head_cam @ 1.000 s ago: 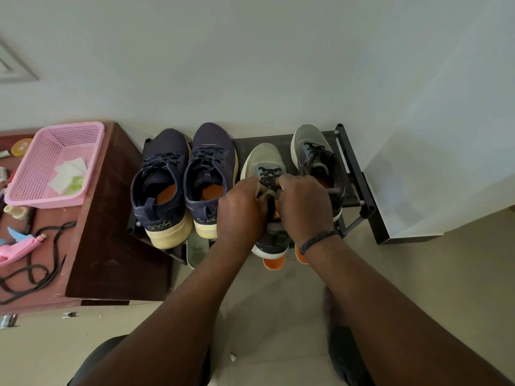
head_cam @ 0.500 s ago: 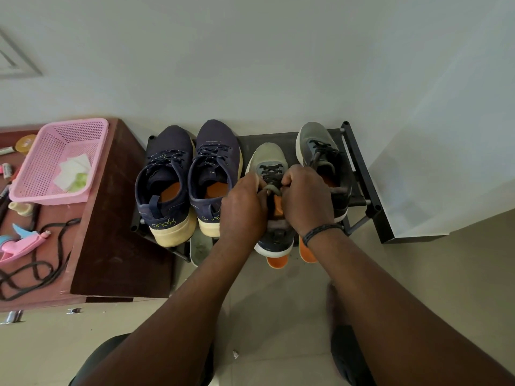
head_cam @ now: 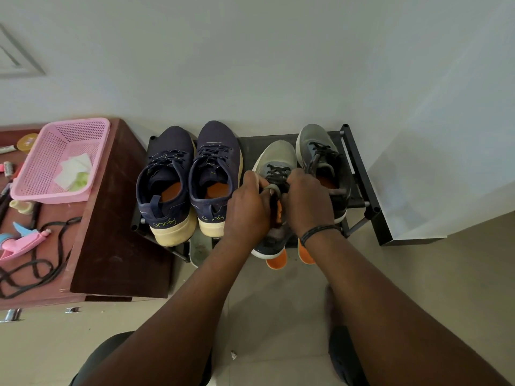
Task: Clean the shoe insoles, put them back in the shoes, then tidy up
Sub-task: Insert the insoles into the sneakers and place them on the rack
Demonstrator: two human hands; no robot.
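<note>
The grey shoe [head_cam: 274, 162], with black laces and an orange insole [head_cam: 279, 214] inside, is held on the black rack [head_cam: 359, 174]. Its collar is gripped by the left hand [head_cam: 246, 208] and the right hand [head_cam: 309, 201], fingers curled.

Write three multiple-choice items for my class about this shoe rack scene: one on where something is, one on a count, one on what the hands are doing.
1. Where is the pink basket?
A. on the brown table
B. on the rack
C. on the floor

2. How many shoes stand on the rack's top shelf?
A. two
B. four
C. six

3. What are the hands doing?
A. resting on the table
B. hanging idle
C. gripping a grey shoe

Answers:
1. A, the basket sits on the table left of the rack.
2. B, two navy shoes and two grey ones.
3. C, the left hand and right hand curl round its opening.
</note>
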